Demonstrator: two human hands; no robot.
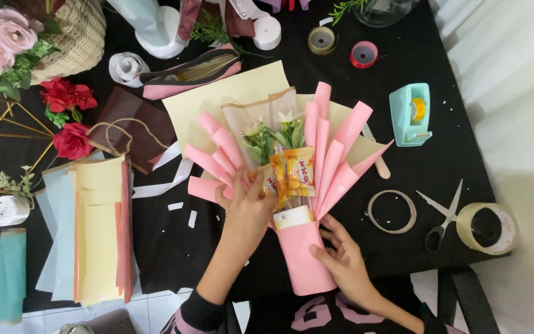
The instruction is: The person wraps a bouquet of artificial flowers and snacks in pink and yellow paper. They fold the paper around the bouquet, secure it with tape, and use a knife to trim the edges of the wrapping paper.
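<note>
A bouquet (307, 154) lies on the black table (440, 161), wrapped in folded pink paper over a cream sheet, with white flowers, green leaves and orange snack packets (293, 173) at its centre. My left hand (246, 207) rests on the pink folds at the left, fingers touching the packets. My right hand (341, 256) grips the pink handle (304, 256) of the bouquet from the right side, near the table's front edge.
A stack of cream, blue and pink paper sheets (97, 232) lies at the left. Scissors (443, 213), tape rolls (486, 229) and a teal tape dispenser (410, 114) sit at the right. Red roses (69, 117), a wicker basket (72, 34) and ribbon lie at the back left.
</note>
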